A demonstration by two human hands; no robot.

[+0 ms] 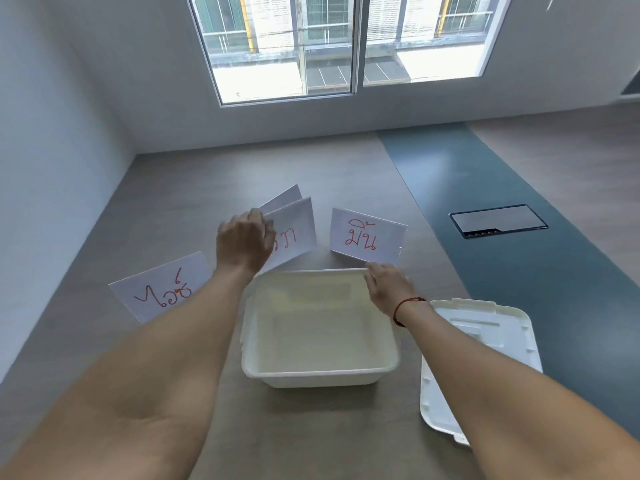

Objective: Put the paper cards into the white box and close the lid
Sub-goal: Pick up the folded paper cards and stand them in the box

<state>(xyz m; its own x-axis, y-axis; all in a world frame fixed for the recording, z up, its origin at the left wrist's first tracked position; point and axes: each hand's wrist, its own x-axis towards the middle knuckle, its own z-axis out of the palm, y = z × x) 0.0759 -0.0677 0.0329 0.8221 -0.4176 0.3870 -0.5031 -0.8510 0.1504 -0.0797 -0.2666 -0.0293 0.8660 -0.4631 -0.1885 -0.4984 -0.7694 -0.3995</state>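
Paper cards are all still outside the white box (320, 370). Three folded ones show: the middle card (294, 233) just above the box's far rim at frame centre, pinched by the left hand (244, 245); the right card (367, 236) standing right of centre, with the right hand (386, 289) just below its lower edge, fingers loosely spread, and I cannot tell whether they touch it; and the left card (162, 289) at the lower left, partly hidden by the left forearm.

Risks, as I judge them: the pinched card is folded and may spring open or catch on the rim as it goes in; the right card could tip over if nudged; the left forearm could brush the left card.

The box stands open and looks empty. Its lid (485, 358) lies loose on the worktop (194, 188) at the lower right, near the box.
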